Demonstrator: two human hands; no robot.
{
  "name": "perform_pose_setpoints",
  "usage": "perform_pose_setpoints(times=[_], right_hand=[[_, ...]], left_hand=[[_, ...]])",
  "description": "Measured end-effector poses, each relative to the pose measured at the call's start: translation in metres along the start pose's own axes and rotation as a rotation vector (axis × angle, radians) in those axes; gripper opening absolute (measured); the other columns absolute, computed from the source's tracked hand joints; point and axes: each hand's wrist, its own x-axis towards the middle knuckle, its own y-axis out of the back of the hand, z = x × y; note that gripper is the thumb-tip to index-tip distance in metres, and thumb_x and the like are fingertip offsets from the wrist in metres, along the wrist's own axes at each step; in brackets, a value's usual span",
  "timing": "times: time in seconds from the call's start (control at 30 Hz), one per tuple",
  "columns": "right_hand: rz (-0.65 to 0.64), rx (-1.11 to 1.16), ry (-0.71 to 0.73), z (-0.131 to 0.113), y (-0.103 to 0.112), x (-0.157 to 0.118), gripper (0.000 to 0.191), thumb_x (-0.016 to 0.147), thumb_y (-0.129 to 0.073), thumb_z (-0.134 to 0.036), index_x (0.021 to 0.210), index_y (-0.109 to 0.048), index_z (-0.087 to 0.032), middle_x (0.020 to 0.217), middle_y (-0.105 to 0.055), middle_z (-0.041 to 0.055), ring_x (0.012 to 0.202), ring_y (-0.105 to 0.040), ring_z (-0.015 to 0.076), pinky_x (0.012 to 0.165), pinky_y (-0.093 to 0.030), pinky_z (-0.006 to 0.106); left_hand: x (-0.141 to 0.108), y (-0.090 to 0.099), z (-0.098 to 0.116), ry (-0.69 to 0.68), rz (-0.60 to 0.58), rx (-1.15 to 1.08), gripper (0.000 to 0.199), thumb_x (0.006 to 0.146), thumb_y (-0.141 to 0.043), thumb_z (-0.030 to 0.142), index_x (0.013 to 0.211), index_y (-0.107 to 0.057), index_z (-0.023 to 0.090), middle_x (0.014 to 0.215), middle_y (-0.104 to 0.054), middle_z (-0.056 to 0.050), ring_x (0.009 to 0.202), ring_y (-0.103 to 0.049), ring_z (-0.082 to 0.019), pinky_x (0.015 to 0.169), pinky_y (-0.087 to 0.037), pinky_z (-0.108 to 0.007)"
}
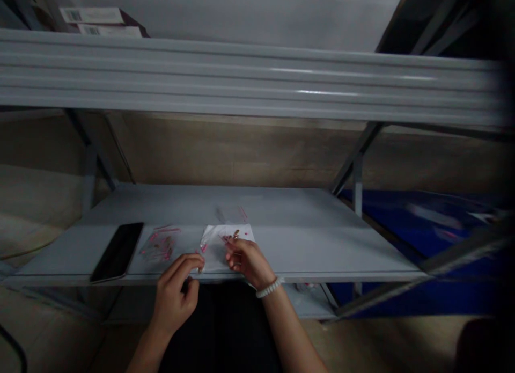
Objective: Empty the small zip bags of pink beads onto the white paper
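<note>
My right hand [249,260] is closed in a pinch over a white sheet [217,259]. A small gold-coloured piece [236,234] pokes out above its fingertips, with reddish-pink bits beside it; its exact kind is too small to tell. Near the front edge of the shelf, my left hand [175,292] has curled fingers, the thumb lower and apart. At its fingertips shows a tiny shiny bit [200,269] that I cannot make out. Between the hands, a small pink-marked piece [203,248] lies at the sheet's left side.
Clear bags with pink strips [161,244] lie left of the sheet, and another clear bag [233,214] behind it. A black phone or tablet [118,252] rests at the left. An upper grey shelf beam [241,80] crosses overhead, carrying flat boxes [94,16]. Slanted metal braces flank both sides.
</note>
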Motion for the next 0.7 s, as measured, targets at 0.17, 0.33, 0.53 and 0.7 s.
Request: perform_pose_setpoints(times=[0.17, 0.33, 0.53, 0.7], right_hand=[[-0.058, -0.02, 0.004, 0.004, 0.008, -0.004, 0.021, 0.062, -0.07, -0.03, 0.069, -0.058, -0.014, 0.057, -0.059, -0.0011, 0.045, -0.051, 0.0063, 0.043, -0.035, 0.017], [-0.123, -0.01, 0.038, 0.003, 0.007, -0.012, 0.022, 0.059, -0.076, -0.026, 0.066, -0.061, -0.012, 0.057, -0.057, -0.0015, 0.049, -0.048, 0.0053, 0.041, -0.032, 0.014], [-0.136, -0.087, 0.173, -0.004, -0.007, -0.025, 0.026, 0.062, -0.077, -0.03, 0.059, -0.056, -0.014, 0.05, -0.053, -0.005, 0.041, -0.04, 0.0027, 0.041, -0.031, 0.016], [-0.176, -0.285, 0.276, -0.008, -0.01, -0.031, 0.024, 0.066, -0.075, -0.033, 0.063, -0.061, -0.014, 0.055, -0.057, -0.0032, 0.046, -0.044, 0.0043, 0.043, -0.032, 0.016]], left_hand=[[-0.002, 0.002, -0.004, 0.023, -0.04, -0.064, 0.023, 0.074, -0.037, 0.001, 0.082, -0.05, 0.019, 0.094, -0.058, -0.004, 0.093, -0.057, -0.017, 0.082, -0.044, -0.029], [0.005, -0.005, -0.001, 0.247, -0.027, 0.049, 0.034, 0.073, -0.039, 0.005, 0.102, -0.048, 0.021, 0.097, -0.063, -0.004, 0.09, -0.062, -0.018, 0.077, -0.047, -0.028], [0.022, -0.006, 0.027, 0.514, -0.08, 0.412, 0.031, 0.082, -0.047, 0.023, 0.112, -0.05, 0.022, 0.079, -0.066, -0.004, 0.058, -0.062, -0.02, 0.055, -0.043, -0.027], [0.035, -0.016, 0.044, 0.514, -0.119, -0.236, 0.028, 0.084, -0.049, 0.044, 0.072, -0.047, 0.019, 0.064, -0.057, 0.001, 0.058, -0.058, -0.013, 0.05, -0.04, -0.019]])
